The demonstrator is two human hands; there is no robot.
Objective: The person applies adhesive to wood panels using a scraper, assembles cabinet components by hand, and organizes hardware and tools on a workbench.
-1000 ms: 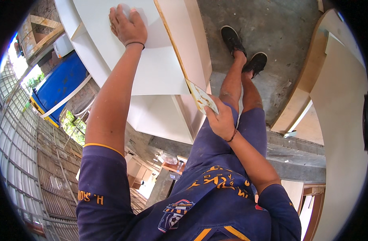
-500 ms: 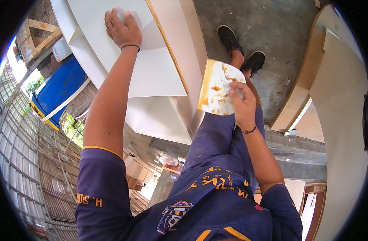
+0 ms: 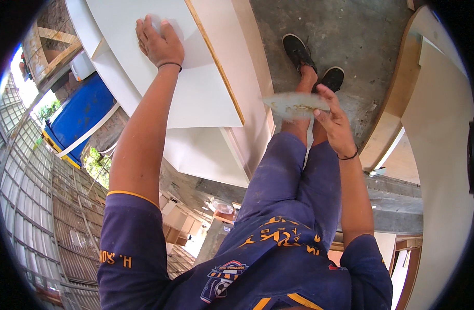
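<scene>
A steady left hand (image 3: 161,47) on the white panel (image 3: 206,98) and a light, even grip on the pale, smeared sheet (image 3: 292,105) seemed the way to control both. The left arm reached forward, palm down and fingers spread; well apart from it, the right hand (image 3: 336,126) pinched the blurred sheet in the air above the legs (image 3: 278,168), beside the panel.

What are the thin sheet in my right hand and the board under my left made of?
The thin sheet may be plastic, pale and stained, but it's too blurred to settle. The board is probably laminated wood: smooth satin white face, brownish edge.
</scene>
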